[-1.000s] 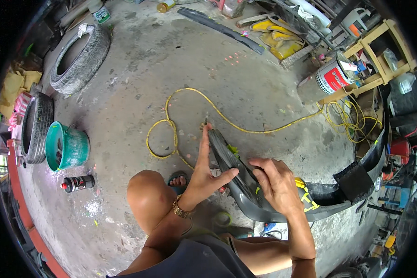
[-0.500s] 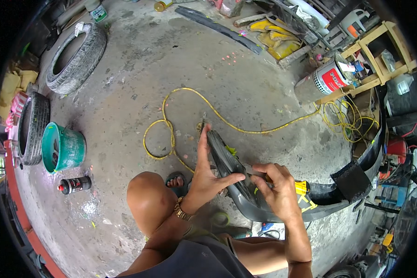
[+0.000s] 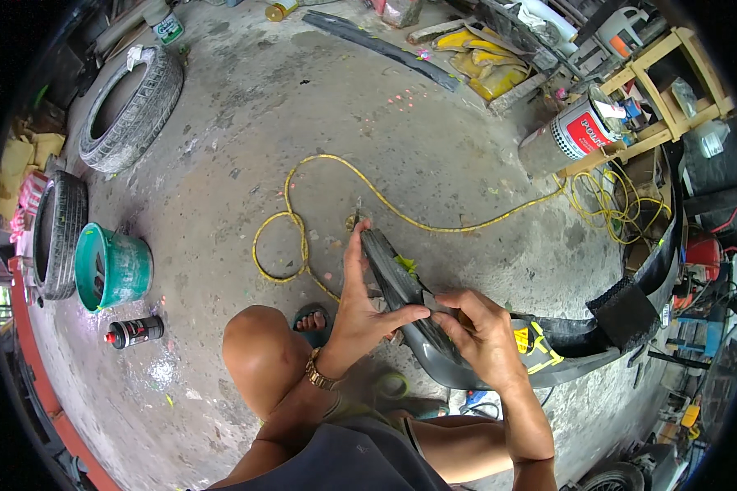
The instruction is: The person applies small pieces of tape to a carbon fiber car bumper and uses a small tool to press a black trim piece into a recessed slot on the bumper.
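Note:
A long dark bumper [image 3: 438,366] curves from in front of me away to the right. Its narrow end points up between my hands, and a scrap of yellow-green tape [image 3: 406,264] clings to that end. My left hand [image 3: 357,321] holds the narrow end, thumb across the near face and fingers along its left side. Against the bumper's edge, beside the left thumb tip, my right hand [image 3: 485,337] is closed in a pinch. Whatever lies between its thumb and forefinger is too small to make out. Yellow tape [image 3: 540,345] marks the bumper right of this hand.
A yellow hose [image 3: 434,230] loops over the concrete floor ahead. At left are a green bucket [image 3: 139,266], a black bottle [image 3: 136,331] and two tyres [image 3: 151,110]. A large can [image 3: 561,135] and wooden frame [image 3: 671,119] stand at far right.
My right hand has slid slightly left along the bumper, its pinched fingertips now closer to the left thumb. My left hand keeps its hold, and the view has shifted a little.

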Tool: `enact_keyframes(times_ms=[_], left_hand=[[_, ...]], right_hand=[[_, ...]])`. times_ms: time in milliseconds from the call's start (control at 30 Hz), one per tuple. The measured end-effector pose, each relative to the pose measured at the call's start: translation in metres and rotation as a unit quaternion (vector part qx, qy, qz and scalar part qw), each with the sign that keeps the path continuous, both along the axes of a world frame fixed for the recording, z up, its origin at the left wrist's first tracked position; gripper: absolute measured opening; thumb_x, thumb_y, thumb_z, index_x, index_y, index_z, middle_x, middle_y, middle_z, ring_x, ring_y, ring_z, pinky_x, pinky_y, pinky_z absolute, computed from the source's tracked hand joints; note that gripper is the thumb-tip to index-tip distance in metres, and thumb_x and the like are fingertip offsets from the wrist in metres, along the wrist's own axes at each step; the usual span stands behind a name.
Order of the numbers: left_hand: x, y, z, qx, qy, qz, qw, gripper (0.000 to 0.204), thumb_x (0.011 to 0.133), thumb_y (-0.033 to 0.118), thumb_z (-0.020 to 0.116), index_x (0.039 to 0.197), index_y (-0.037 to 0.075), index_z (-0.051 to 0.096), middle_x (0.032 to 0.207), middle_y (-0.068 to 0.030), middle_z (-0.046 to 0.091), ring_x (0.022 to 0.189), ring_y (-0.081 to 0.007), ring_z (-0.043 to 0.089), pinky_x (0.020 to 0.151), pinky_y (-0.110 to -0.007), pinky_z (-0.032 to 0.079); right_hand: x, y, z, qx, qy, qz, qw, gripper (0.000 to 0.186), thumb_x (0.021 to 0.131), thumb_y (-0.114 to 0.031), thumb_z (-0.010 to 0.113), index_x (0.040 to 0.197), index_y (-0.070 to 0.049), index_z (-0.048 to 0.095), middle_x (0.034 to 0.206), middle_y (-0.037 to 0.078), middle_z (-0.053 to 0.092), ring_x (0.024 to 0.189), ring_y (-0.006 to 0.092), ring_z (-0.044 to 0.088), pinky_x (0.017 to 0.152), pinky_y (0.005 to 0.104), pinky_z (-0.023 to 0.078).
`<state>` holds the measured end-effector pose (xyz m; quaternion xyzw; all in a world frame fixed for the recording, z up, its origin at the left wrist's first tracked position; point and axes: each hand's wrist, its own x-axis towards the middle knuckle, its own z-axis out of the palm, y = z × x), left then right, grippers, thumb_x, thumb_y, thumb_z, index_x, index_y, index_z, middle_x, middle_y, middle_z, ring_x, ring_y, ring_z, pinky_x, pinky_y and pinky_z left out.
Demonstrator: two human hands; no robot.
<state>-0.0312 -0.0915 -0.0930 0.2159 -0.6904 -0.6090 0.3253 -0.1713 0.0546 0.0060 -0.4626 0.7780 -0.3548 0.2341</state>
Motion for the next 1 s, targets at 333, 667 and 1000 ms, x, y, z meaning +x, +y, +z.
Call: enact_keyframes(times_ms=[333, 667, 1000], left_hand=[[0.002, 0.002, -0.002, 0.025, 0.0, 0.006, 1.0, 0.141, 0.067, 0.029, 0.101, 0.168, 0.007, 0.007, 0.173, -0.0117, 0.018, 0.15, -0.029, 0.034, 0.122, -0.046, 0.035], [0.001, 0.001, 0.0, 0.043, 0.014, 0.007, 0.999, 0.141, 0.067, 0.033, 0.101, 0.168, 0.005, 0.007, 0.173, -0.0145, 0.019, 0.155, -0.0287, 0.03, 0.125, -0.048, 0.027], [0.002, 0.001, -0.006, 0.038, -0.008, 0.008, 0.999, 0.142, 0.066, 0.036, 0.101, 0.168, 0.004, 0.007, 0.171, -0.0158, 0.022, 0.155, -0.0298, 0.029, 0.125, -0.048, 0.027]], right_hand=[[-0.002, -0.002, 0.0, -0.006, -0.048, 0.013, 0.999, 0.023, 0.089, -0.006, 0.08, 0.11, -0.002, 0.072, 0.103, 0.014, 0.075, 0.093, 0.034, 0.074, 0.08, 0.0401, 0.058], [-0.003, -0.006, 0.003, -0.01, -0.046, 0.026, 0.999, 0.024, 0.089, -0.005, 0.08, 0.112, -0.002, 0.074, 0.107, 0.014, 0.075, 0.094, 0.0331, 0.075, 0.081, 0.0386, 0.059], [-0.003, -0.006, -0.01, -0.038, -0.016, 0.032, 0.999, 0.023, 0.088, -0.003, 0.08, 0.111, -0.002, 0.074, 0.106, 0.013, 0.075, 0.097, 0.0326, 0.074, 0.083, 0.0389, 0.059]])
